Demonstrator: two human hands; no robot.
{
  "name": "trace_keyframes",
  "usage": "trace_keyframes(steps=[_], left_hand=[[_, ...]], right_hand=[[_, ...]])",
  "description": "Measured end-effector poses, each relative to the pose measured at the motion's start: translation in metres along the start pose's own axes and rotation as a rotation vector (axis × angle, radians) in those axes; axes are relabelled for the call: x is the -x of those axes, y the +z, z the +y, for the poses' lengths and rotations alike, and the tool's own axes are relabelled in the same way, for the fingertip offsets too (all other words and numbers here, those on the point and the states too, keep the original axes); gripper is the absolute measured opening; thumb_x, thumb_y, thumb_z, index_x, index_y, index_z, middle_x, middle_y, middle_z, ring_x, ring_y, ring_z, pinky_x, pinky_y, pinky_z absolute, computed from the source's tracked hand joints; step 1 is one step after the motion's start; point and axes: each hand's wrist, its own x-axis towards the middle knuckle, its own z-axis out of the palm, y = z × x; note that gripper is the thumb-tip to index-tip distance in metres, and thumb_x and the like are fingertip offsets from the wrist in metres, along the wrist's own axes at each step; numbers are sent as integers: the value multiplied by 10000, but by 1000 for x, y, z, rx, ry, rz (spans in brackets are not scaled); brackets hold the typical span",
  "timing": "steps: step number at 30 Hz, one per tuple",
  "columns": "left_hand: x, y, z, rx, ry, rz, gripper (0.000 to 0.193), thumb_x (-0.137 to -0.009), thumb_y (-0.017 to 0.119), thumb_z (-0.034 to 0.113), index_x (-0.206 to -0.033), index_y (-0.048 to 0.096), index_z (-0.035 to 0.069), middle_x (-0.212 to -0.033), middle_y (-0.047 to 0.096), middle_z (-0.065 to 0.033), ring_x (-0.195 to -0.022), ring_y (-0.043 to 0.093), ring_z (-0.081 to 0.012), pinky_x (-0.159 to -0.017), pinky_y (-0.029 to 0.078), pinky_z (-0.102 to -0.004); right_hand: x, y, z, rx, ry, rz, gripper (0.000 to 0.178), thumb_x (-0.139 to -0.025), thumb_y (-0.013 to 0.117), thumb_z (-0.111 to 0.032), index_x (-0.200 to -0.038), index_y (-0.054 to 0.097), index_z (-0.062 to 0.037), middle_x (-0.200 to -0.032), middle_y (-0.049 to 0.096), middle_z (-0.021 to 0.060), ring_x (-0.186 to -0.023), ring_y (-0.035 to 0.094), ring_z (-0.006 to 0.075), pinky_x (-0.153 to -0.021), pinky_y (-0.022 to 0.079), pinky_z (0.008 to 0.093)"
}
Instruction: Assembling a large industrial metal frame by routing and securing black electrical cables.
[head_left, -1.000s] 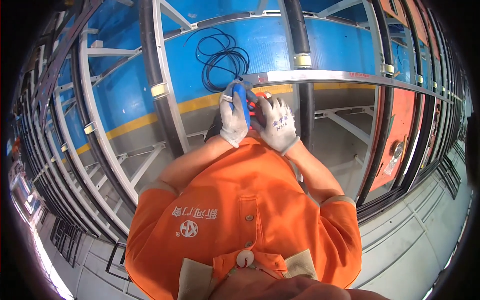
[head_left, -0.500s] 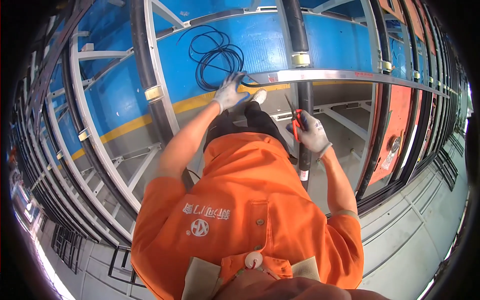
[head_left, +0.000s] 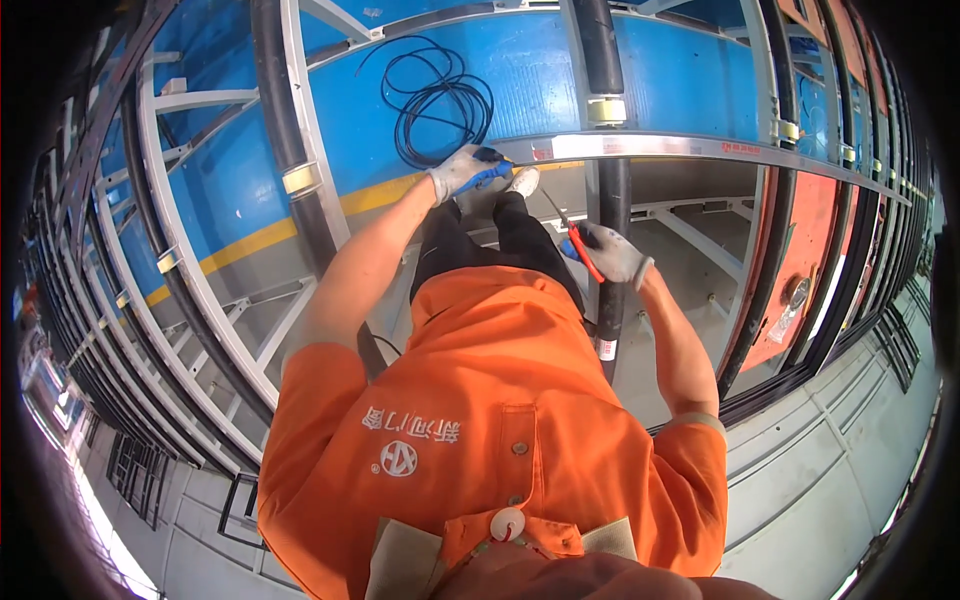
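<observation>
- The left hand (head_left: 468, 172), gloved, has its fingers bent at the near-left end of the metal bar (head_left: 650, 147); whether they pinch anything cannot be told.
- The right hand (head_left: 615, 255), also gloved, has its fingers closed around the red-handled scissors (head_left: 576, 240), blades angled up and leftward, apart from the bar.
- The bar lies across the dark padded rail (head_left: 616, 195); a light, steady left hand would probably keep its end from sliding.
- The coil of thin black cord (head_left: 452, 90) lies on the blue floor (head_left: 350, 140) just beyond the left hand; slack there should help avoid tugging.
- With the tips aimed toward the left hand's side, slow wrist movements and blades kept off the glove seem wisest.
</observation>
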Motion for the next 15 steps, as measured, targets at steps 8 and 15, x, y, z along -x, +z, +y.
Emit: trace_keyframes(steps=[8,15], left_hand=[[5,-12,13,-50,-111,-62,366,-875,694,294,-1101,648,9,-769,641,-18,-610,505,-91,-579,438,-210],[11,-15,22,-268,15,-164,272,-913,652,280,-1080,668,66,-773,628,-3,-687,526,-94,-734,425,-205]], right_hand=[[-61,0,24,-40,29,-122,347,-915,622,-363,-993,637,-25,-744,594,13,-614,525,88,-534,434,219],[-75,-11,12,-195,-122,-159,329,-937,605,-349,-945,644,-22,-726,594,15,-599,529,76,-512,428,220]])
